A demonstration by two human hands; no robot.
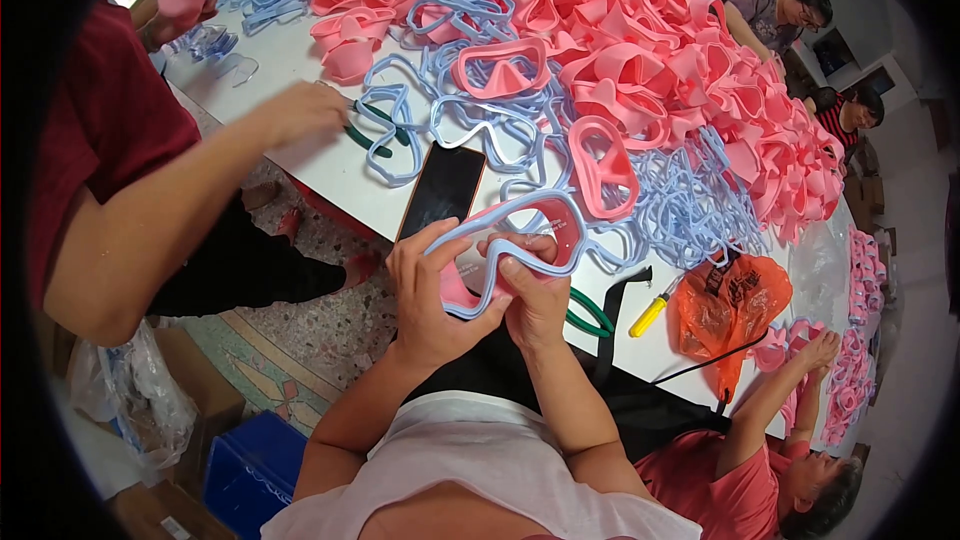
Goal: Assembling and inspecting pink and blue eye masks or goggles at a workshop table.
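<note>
Above my lap I hold a diving mask (500, 212) with a light blue frame, a pink skirt and clear lenses. My left hand (428, 295) is closed around its left end, the thumb along the lower edge. My right hand (537, 302) grips it near the nose part, with the thumb in front and fingers behind, seen partly through the lens. Just beyond the mask a black phone (441, 186) lies on the table. Green-handled pliers (588, 314) lie right of my right hand, partly hidden by it.
A large heap of pink mask skirts (640, 50) covers the table's far side. Loose light blue frames (690, 200) lie before it. A yellow-handled screwdriver (650, 315) and an orange plastic bag (735, 300) are at right. Co-workers sit around; one's hand (305, 112) reaches in at left.
</note>
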